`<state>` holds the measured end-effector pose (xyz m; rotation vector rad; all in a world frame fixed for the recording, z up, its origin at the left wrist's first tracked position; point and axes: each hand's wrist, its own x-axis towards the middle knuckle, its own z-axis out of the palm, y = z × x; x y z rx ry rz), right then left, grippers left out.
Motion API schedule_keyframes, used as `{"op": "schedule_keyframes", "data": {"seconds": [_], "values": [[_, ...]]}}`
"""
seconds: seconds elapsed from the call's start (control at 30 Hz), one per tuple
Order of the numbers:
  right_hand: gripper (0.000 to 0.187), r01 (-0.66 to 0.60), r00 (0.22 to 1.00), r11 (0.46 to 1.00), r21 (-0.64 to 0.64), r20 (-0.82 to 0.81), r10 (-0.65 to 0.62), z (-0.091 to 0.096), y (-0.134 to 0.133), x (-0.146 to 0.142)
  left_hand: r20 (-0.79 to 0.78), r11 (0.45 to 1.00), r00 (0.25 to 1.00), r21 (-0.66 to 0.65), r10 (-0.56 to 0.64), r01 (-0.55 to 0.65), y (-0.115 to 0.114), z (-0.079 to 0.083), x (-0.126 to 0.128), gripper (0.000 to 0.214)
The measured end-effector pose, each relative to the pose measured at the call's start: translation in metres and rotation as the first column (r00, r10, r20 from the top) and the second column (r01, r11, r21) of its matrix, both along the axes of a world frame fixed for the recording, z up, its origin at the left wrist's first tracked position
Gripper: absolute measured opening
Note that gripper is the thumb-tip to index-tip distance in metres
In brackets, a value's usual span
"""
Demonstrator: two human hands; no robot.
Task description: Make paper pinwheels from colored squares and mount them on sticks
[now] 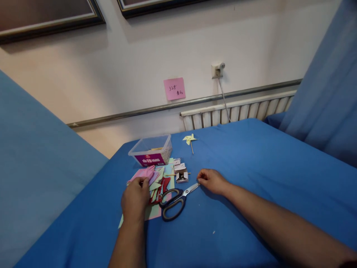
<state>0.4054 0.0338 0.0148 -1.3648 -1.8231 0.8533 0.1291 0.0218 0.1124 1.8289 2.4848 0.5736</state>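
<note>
My left hand [135, 197] is closed, its thumb and fingertips pinching pink paper [145, 172] at the upper edge of a heap of coloured papers. Dark red pieces [164, 186] and pale green folded paper [157, 185] lie beside those fingers. Scissors [180, 199] with dark handles rest on the cloth between my hands, blades pointing right. At the blade tips, my right hand [213, 181] has its fingertips pressed together; whatever they may hold is too small to make out. A small open box [182, 176] with tiny dark metallic things inside stands just left of that hand.
Behind the papers stands a clear plastic tub [150, 149] with a purple label and thin sticks inside. A yellow paper pinwheel [190, 140] on a stick lies farther back on the blue cloth [251, 167]. A radiator [237, 111] lines the wall.
</note>
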Motion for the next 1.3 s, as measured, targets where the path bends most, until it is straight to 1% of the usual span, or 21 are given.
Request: {"op": "schedule_keyframes", "data": {"seconds": [0.13,0.23,0.3,0.33,0.4,0.43,0.5,0.57,0.63,0.7,0.77,0.83,0.9,0.97,1.03,1.07,1.13,1.17,1.2,1.23,1.3], "values": [[0.011,0.001,1.000,1.000,-0.010,-0.005,-0.002,0.002,-0.001,0.000,0.113,0.983,0.993,0.179,0.027,-0.047,0.000,-0.001,0.000,0.031],[0.011,-0.002,1.000,1.000,-0.002,-0.005,0.002,0.002,-0.001,0.000,0.241,0.939,0.970,0.335,-0.005,-0.078,-0.003,0.001,0.006,0.025],[0.011,0.001,1.000,1.000,-0.001,-0.025,-0.001,0.002,0.000,0.000,0.257,0.875,0.962,0.481,-0.094,-0.043,-0.007,0.003,0.017,0.020],[0.011,0.014,0.999,1.000,-0.004,-0.052,-0.015,0.002,0.000,0.000,0.225,0.828,0.961,0.561,-0.159,0.006,-0.010,0.005,0.026,0.017],[0.018,0.050,0.983,0.998,-0.026,-0.175,-0.054,0.005,0.001,-0.001,0.100,0.723,0.940,0.667,-0.326,0.180,-0.014,0.008,0.048,0.011],[0.025,0.056,0.957,0.997,-0.054,-0.280,-0.069,0.008,0.001,-0.001,0.046,0.678,0.909,0.682,-0.414,0.274,-0.016,0.009,0.061,0.009],[0.045,0.021,0.837,0.991,-0.131,-0.540,-0.089,0.015,0.001,0.000,-0.043,0.594,0.809,0.657,-0.586,0.465,-0.015,0.008,0.087,0.009],[0.061,-0.042,0.651,0.981,-0.188,-0.750,-0.116,0.024,0.001,0.003,-0.088,0.507,0.678,0.595,-0.730,0.623,-0.010,0.004,0.110,0.012],[0.066,-0.054,0.487,0.979,-0.197,-0.861,-0.147,0.034,0.000,0.008,-0.120,0.419,0.565,0.549,-0.817,0.723,-0.001,-0.002,0.126,0.015],[0.066,-0.043,0.392,0.981,-0.191,-0.906,-0.159,0.041,0.000,0.014,-0.137,0.374,0.511,0.529,-0.848,0.762,0.009,-0.010,0.133,0.017],[0.069,-0.046,0.367,0.980,-0.193,-0.916,-0.163,0.044,0.001,0.020,-0.139,0.369,0.498,0.511,-0.856,0.776,0.018,-0.017,0.132,0.018],[0.071,-0.066,0.391,0.978,-0.197,-0.907,-0.156,0.041,0.003,0.023,-0.134,0.379,0.493,0.481,-0.860,0.791,0.025,-0.024,0.126,0.019],[0.060,-0.064,0.442,0.978,-0.197,-0.885,-0.149,0.036,0.004,0.022,-0.122,0.397,0.498,0.456,-0.858,0.796,0.028,-0.028,0.119,0.019],[0.045,-0.013,0.517,0.980,-0.199,-0.840,-0.164,0.028,0.005,0.017,-0.113,0.406,0.505,0.458,-0.856,0.791,0.028,-0.029,0.113,0.020],[0.037,0.051,0.575,0.977,-0.206,-0.794,-0.198,0.023,0.006,0.013,-0.104,0.406,0.512,0.483,-0.853,0.775,0.027,-0.028,0.112,0.020],[0.036,0.068,0.585,0.976,-0.208,-0.784,-0.208,0.021,0.006,0.011,-0.087,0.415,0.525,0.511,-0.846,0.753,0.026,-0.028,0.112,0.021],[0.034,0.073,0.570,0.975,-0.212,-0.793,-0.215,0.019,0.005,0.009,0.015,0.473,0.574,0.584,-0.819,0.659,0.023,-0.028,0.115,0.026],[0.034,0.075,0.554,0.973,-0.216,-0.802,-0.221,0.019,0.005,0.009,0.117,0.522,0.590,0.622,-0.799,0.584,0.021,-0.030,0.117,0.031],[0.034,0.081,0.538,0.971,-0.223,-0.811,-0.231,0.019,0.005,0.010,0.249,0.579,0.580,0.647,-0.776,0.496,0.020,-0.032,0.120,0.037],[0.035,0.094,0.523,0.969,-0.229,-0.817,-0.244,0.020,0.005,0.011,0.397,0.640,0.536,0.652,-0.745,0.408,0.019,-0.034,0.122,0.042],[0.037,0.122,0.500,0.965,-0.234,-0.825,-0.264,0.020,0.005,0.012,0.662,0.756,0.368,0.595,-0.653,0.271,0.018,-0.040,0.127,0.047]]}}
